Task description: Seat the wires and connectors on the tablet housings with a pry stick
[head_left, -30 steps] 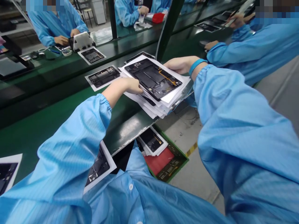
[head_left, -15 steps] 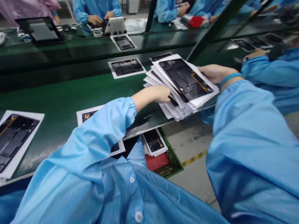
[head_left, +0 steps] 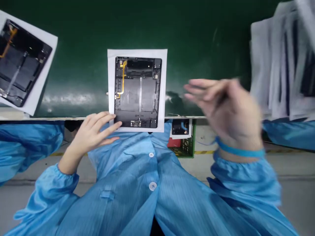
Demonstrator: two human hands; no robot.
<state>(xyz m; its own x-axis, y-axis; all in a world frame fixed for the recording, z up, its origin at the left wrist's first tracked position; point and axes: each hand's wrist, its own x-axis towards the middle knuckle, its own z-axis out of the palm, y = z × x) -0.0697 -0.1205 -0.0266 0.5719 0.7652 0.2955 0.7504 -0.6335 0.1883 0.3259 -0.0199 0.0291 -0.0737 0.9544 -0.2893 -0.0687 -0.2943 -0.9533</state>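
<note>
A dark tablet back panel [head_left: 137, 92] with a yellow flex cable lies on a white sheet [head_left: 111, 85] at the near edge of the green belt [head_left: 81, 59]. My left hand [head_left: 94, 132] rests open at the sheet's lower left corner, fingertips touching its edge. My right hand [head_left: 222, 108], with a blue wristband, hovers to the right of the panel; it is motion-blurred, fingers stretched out to the left and holding nothing. A stack of white sheets with panels [head_left: 283, 62] lies blurred at the far right on the belt.
Another panel on a white sheet [head_left: 23, 62] lies tilted at the upper left of the belt. Below the belt edge, a green crate [head_left: 188, 149] on the floor holds a red item and one more panel sheet. My blue coat fills the lower view.
Both hands let go of the stack, which now lies at the right. My view swung down to the panel in front of me. My left hand moved to its sheet's corner.
</note>
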